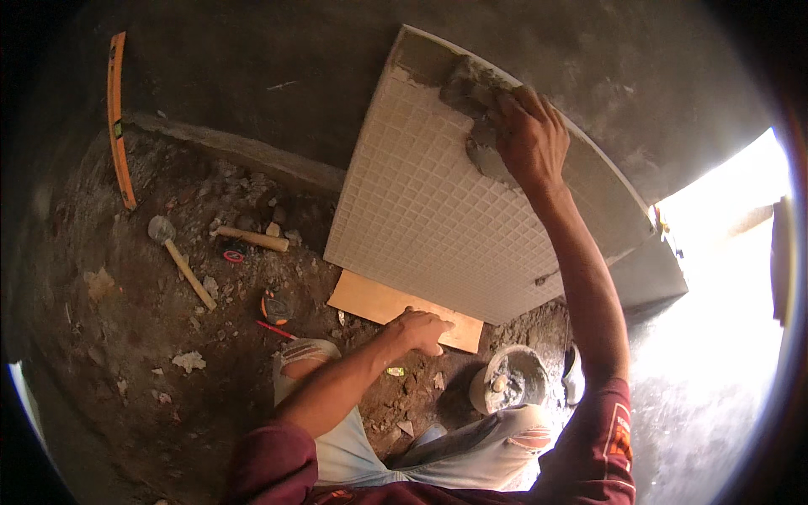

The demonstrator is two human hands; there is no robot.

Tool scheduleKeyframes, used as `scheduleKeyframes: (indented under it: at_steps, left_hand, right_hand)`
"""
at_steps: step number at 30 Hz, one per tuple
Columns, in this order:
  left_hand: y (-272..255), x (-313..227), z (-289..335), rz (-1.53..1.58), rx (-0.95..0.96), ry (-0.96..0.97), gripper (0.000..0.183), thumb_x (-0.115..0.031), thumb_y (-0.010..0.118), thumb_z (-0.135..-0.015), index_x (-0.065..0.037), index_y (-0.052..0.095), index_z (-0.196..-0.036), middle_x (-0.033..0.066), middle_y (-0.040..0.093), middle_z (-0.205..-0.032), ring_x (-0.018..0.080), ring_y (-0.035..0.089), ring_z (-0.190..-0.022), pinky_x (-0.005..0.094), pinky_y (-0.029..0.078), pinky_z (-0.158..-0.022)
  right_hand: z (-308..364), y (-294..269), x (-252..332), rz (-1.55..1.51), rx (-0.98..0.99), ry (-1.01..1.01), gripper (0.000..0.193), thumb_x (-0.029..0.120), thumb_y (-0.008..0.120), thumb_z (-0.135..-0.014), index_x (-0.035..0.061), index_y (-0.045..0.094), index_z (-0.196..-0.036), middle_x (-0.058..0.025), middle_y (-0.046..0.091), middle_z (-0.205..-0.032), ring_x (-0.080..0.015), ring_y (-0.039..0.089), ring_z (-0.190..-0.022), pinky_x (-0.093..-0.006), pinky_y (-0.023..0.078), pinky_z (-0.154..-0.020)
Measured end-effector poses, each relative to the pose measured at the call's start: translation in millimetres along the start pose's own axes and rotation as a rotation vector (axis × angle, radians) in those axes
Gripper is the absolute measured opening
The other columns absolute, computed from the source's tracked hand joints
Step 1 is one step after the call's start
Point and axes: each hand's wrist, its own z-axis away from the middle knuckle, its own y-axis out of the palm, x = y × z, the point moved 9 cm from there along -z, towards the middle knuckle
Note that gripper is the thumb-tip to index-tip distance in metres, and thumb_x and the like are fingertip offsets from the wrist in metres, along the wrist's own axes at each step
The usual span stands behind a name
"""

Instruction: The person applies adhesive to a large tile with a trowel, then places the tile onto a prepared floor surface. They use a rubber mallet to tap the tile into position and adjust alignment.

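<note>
A large, pale, square-edged tile with a raised grid on its exposed face (421,185) is slanted in front of the person, its far edge by a dark grey, plastered-looking wall (252,50). Wet-looking grey mortar (602,206) covers the grid along the tile's far edge and down its right side; elsewhere the ribs are bare. At the tile's far edge, the right hand (533,139) is closed around a dark grey, mortar-caked object (471,88), whose exact shape is hidden. The left hand (417,330) is at the tile's near edge, fingers bent over a flat, tan, rectangular board (362,296) that juts out from under it; whether they grip or merely rest cannot be told. Left of the tile, a low grey ledge (244,156) runs along the foot of the wall, and the uneven brown dirt floor (135,337) is strewn with rubble. On that side are an orange spirit level (118,126), farthest from the tile, a grey-headed mallet with a wooden handle (189,265), an orange-and-black tape measure (275,307) and a thin red stick (276,330). Nearer the person than the tile, a round, whitish bucket with grey mortar inside (513,379) is beside the person's knee. Right of the tile, glaring light (724,223) washes out the room.
</note>
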Motion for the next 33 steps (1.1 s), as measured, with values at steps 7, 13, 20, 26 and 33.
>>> scheduleKeyframes:
  at_steps: [7, 13, 20, 26, 33]
  left_hand:
    - [4, -5, -2, 0.037, 0.066, -0.003, 0.078, -0.033, 0.074, -0.081, -0.016, 0.048, -0.152, 0.0164, 0.061, -0.142, 0.0352, 0.058, -0.131, 0.0543, 0.044, -0.109]
    - [4, -9, 3, -0.025, 0.062, -0.009, 0.075, -0.030, 0.073, -0.083, -0.013, 0.048, -0.151, 0.0189, 0.063, -0.138, 0.0361, 0.059, -0.129, 0.0542, 0.045, -0.109]
    - [18, -23, 4, -0.107, 0.164, -0.009, 0.074, -0.034, 0.073, -0.085, -0.012, 0.048, -0.151, 0.0225, 0.058, -0.142, 0.0382, 0.055, -0.132, 0.0525, 0.042, -0.112]
    - [25, -44, 14, -0.041, 0.208, 0.007, 0.073, -0.039, 0.070, -0.091, -0.015, 0.044, -0.155, 0.0233, 0.051, -0.149, 0.0386, 0.048, -0.139, 0.0496, 0.038, -0.115]
    - [36, -44, -10, -0.040, 0.252, -0.015, 0.072, -0.038, 0.069, -0.092, -0.013, 0.044, -0.154, 0.0232, 0.053, -0.147, 0.0394, 0.050, -0.137, 0.0459, 0.039, -0.115]
  right_hand:
    - [58, 7, 2, -0.143, 0.259, 0.106, 0.026, 0.018, 0.070, -0.093, 0.0119, 0.074, -0.118, -0.0094, 0.070, -0.110, -0.0299, 0.069, -0.097, -0.0421, 0.055, -0.082]
    - [88, 14, -13, -0.032, 0.133, 0.135, 0.031, 0.015, 0.071, -0.089, 0.0116, 0.073, -0.120, -0.0107, 0.070, -0.111, -0.0329, 0.068, -0.099, -0.0437, 0.056, -0.084]
    - [209, 30, 0, -0.341, 0.188, 0.622, 0.032, 0.025, 0.075, -0.089, 0.0096, 0.069, -0.117, -0.0113, 0.070, -0.110, -0.0323, 0.068, -0.100, -0.0456, 0.055, -0.080]
    - [358, -59, -139, -0.235, -0.577, 1.322, 0.034, 0.019, 0.077, -0.091, -0.0010, 0.065, -0.116, -0.0115, 0.070, -0.101, -0.0226, 0.066, -0.088, -0.0364, 0.053, -0.082]
    - [402, -67, -205, -0.095, -0.492, 1.381, 0.033, 0.017, 0.075, -0.087, 0.0013, 0.066, -0.115, -0.0146, 0.071, -0.109, -0.0262, 0.069, -0.099, -0.0389, 0.053, -0.087]
